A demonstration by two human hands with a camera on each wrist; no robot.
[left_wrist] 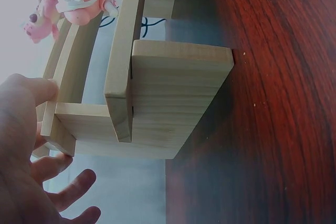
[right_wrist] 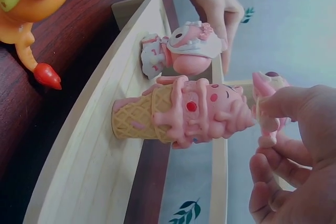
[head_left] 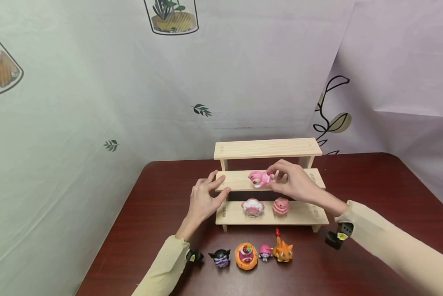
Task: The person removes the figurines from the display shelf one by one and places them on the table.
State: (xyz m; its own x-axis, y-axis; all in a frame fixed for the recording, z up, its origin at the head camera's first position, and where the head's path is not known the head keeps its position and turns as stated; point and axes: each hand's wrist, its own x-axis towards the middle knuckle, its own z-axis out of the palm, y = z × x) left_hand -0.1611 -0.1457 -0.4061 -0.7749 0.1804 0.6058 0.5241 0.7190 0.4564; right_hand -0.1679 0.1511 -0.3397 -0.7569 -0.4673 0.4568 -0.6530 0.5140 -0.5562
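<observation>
Pink bear [head_left: 259, 178] level, head leftward

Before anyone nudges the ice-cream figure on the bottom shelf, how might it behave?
The ice-cream figure may well tip rather than slide: it stands tall on a narrow cone base. Its crisp moulded shape suggests stiffness. The ridged waffle surface probably offers grip.

Pale leaf-printed cloth [head_left: 262, 78]; reddish-brown table [head_left: 156, 201] before it
</observation>
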